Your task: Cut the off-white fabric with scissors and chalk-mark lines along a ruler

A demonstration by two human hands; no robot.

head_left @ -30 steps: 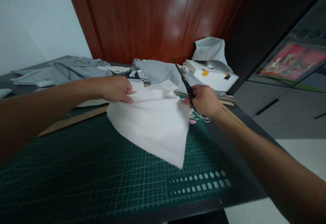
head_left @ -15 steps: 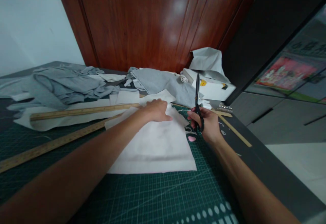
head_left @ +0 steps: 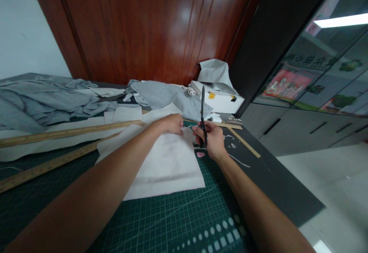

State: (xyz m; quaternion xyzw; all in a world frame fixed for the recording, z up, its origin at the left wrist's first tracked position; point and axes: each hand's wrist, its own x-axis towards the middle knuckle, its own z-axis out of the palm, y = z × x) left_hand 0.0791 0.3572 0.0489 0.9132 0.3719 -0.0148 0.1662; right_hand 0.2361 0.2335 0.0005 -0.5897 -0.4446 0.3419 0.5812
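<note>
A white piece of cloth [head_left: 169, 161] lies on the green cutting mat [head_left: 149, 222], its front edge folded or creased. My left hand [head_left: 173, 124] is at the cloth's far right part, thumb and fingers closed on it. Black scissors [head_left: 202, 111] are in my right hand [head_left: 212, 137], just right of the cloth, with the blades pointing up and away and looking closed. Below that hand a small pink piece [head_left: 200, 154], perhaps tailor's chalk, rests on the mat. Thin white scraps [head_left: 240, 161] lie to the right of my right hand.
Wooden rulers [head_left: 71, 130] lie at the left over more white cloth. Grey fabric [head_left: 48, 99] is heaped along the back. A white box [head_left: 221, 101] stands at the back right, near wooden strips [head_left: 244, 142]. The dark table [head_left: 287, 191] ends at the right.
My view has turned right, so things sit further left. My right hand has brought the scissors closer to my left hand, whose fingers have closed on the cloth. Another white strip lies at the right.
</note>
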